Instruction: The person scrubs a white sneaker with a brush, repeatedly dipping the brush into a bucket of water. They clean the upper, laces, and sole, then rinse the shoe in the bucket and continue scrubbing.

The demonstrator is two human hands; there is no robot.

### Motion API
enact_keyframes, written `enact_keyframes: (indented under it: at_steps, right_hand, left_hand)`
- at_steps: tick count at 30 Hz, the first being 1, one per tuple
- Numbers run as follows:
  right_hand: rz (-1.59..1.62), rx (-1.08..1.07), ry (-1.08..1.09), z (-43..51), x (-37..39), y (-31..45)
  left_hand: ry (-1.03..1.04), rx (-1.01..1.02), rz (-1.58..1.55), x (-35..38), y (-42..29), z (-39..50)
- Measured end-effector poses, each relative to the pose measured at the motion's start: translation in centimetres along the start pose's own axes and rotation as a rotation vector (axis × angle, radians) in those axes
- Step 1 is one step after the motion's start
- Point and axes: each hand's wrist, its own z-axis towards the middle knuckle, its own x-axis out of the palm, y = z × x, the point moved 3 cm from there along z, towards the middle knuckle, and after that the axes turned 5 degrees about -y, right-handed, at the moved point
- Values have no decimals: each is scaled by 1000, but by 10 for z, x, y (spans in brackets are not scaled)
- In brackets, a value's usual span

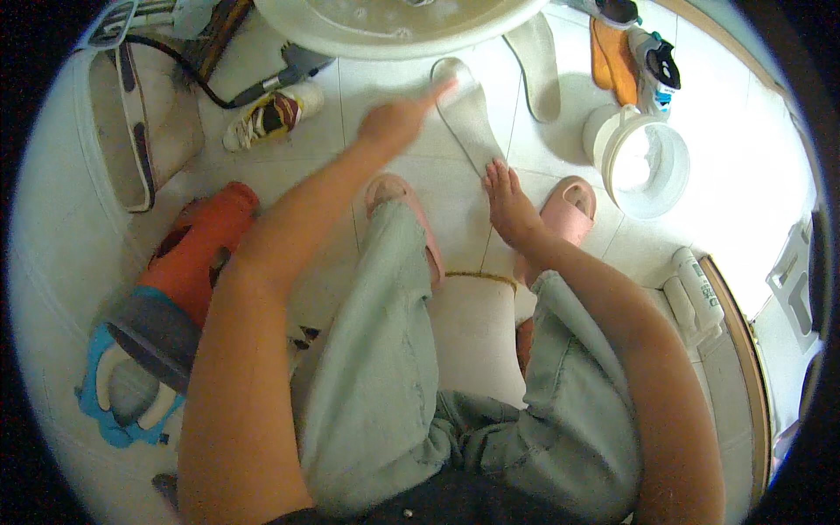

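Note:
A pale grey shoe insole [467,115] lies on the tiled floor in front of me. My left hand [397,121] is over its upper left edge, one finger extended towards it; the hand is blurred, and the other fingers look curled. Flat fingers of my right hand [512,203] rest at the insole's near end. Another pale insole [541,79] lies to the right, partly under the rim of a large cream basin [394,49] that holds cloudy water. On the left a sneaker [266,121] lies on the floor beside a dark brush-like tool [295,65].
Right: a white bucket [613,151], orange insoles [613,62] and a grey-white sneaker [656,75]. A white bottle [699,289] lies near a raised edge [741,341]. Left: a red, grey and blue plastic item [197,262] and a framed container [138,131]. Pink slippers [567,210] are on my feet.

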Motion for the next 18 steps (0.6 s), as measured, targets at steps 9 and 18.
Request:
enact_keyframes:
  at_steps: [9,18]
  right_hand:
    - [197,13,177,1,5,0]
    - [178,6,28,-3,-7,-7]
  left_hand:
    - [240,303,0,69,-57,-44]
    - [-110,153,-98,35,-27,-24]
